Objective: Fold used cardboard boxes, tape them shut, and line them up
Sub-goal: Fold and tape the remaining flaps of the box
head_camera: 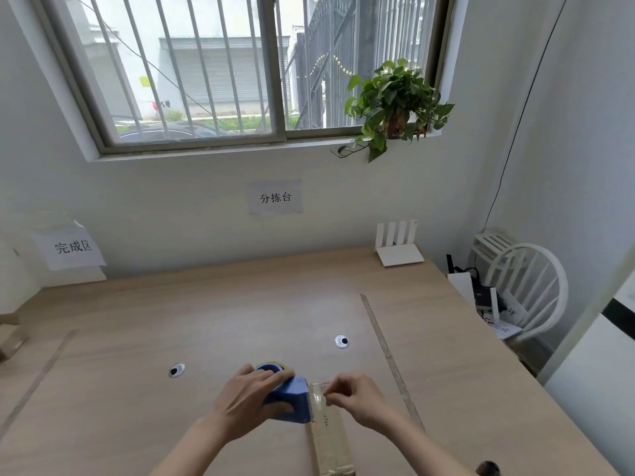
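**Taping under way on one box, none seen in the finished row**

The left hand (252, 393) had its grip wrapped over a blue tape dispenser (292, 398), fingers curled across the top, the yellow-rimmed roll showing just beyond them. The right hand (354, 396) pinched something small at the far end of a strip of clear tape (324, 417), thumb and fingers drawn together on it. That strip ran along the top of a narrow cardboard box (331, 448) lying at the near edge of the worktop (240, 304), just right of the dispenser and stretching toward the camera.

Judging from this, the box was already folded and its seam was being taped (whether the strip was fully pressed down could not be told). Cutting the tape free and smoothing it looked like what remained on this box.

At the far left, a paper sign (70, 247) appeared to mark the finished area; something brown sat at the left edge there, too blurred to call a box. No lined-up boxes were visible, so the lining-up seemed largely ahead.
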Tool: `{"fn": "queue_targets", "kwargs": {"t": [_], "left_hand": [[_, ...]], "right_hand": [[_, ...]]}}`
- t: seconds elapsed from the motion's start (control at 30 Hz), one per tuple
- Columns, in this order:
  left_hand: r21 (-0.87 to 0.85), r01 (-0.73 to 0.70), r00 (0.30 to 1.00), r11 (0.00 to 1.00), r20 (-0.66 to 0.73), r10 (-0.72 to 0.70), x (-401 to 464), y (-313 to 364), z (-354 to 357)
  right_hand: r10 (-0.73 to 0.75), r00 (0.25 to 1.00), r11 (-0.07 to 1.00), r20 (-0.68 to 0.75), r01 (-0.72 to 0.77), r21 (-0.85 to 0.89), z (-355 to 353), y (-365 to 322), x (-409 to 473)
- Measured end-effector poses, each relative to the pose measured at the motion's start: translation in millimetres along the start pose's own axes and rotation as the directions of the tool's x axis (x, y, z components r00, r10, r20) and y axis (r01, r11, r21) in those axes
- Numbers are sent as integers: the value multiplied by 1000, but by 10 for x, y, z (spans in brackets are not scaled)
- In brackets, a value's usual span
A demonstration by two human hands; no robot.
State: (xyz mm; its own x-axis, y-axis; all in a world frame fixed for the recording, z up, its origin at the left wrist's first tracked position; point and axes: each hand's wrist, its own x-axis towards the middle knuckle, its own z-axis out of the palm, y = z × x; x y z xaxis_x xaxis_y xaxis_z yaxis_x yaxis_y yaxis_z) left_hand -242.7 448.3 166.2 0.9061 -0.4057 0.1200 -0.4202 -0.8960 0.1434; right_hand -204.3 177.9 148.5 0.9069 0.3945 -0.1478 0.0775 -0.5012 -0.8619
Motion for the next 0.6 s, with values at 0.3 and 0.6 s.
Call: {"fn": "queue_targets", "kwargs": {"t": [0.3, 0.6], "left_hand": [[-3, 69, 997, 998, 21, -68, -91, -39, 111], [-94, 170, 973, 981, 174, -152, -238, 64, 404]], "right_hand": [[137, 989, 972, -58, -123, 200, 70, 62, 16], [391, 919, 918, -41, -387, 87, 118, 330, -66]]}}
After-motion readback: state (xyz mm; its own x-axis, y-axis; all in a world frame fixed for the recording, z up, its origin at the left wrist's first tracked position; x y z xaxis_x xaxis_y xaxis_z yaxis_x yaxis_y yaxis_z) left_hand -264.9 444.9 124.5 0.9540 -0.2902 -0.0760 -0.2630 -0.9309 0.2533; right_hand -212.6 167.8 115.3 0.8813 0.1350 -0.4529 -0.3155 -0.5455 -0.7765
